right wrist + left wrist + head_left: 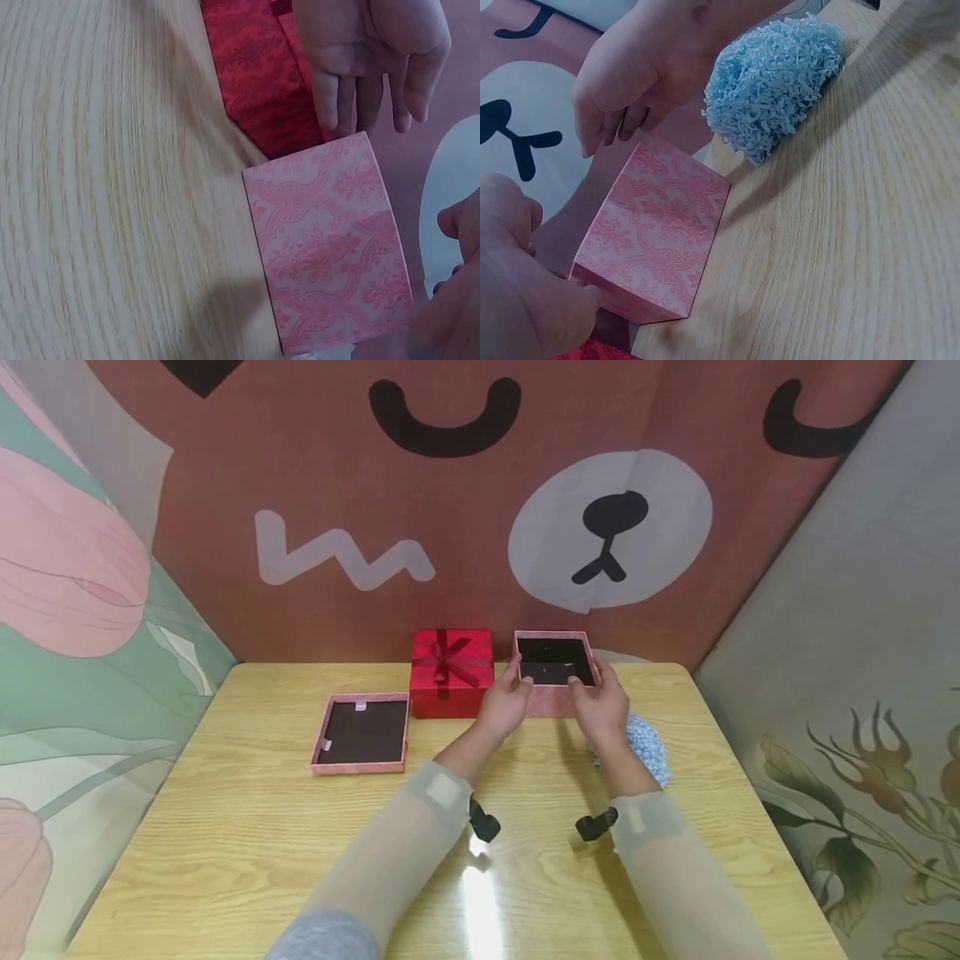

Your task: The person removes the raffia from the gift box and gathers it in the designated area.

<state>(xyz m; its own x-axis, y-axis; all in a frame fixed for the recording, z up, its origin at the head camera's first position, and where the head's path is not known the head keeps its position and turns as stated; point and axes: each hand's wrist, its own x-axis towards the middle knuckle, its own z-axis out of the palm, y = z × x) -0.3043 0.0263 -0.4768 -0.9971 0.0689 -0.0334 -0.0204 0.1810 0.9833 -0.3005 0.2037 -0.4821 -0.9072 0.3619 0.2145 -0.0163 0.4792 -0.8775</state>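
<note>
An open pink patterned box [551, 700] with a dark inside stands at the back of the table. My left hand [503, 702] is at its left side, the thumb over the front left corner of the rim. My right hand [604, 706] is at the right side, thumb near the front rim. In the right wrist view the left hand's fingers [366, 101] are straight beside the box. In the left wrist view the right hand's fingers [611, 124] hang loosely at the box's edge. A light blue fluffy bundle [648, 750] lies behind my right wrist.
A red gift box [452, 697] with a dark red ribbon bow stands just left of the pink box. Farther left, a pink-edged lid [367, 732] lies with its dark inside up. The wooden table [247, 827] ends at a wall cloth with a bear face.
</note>
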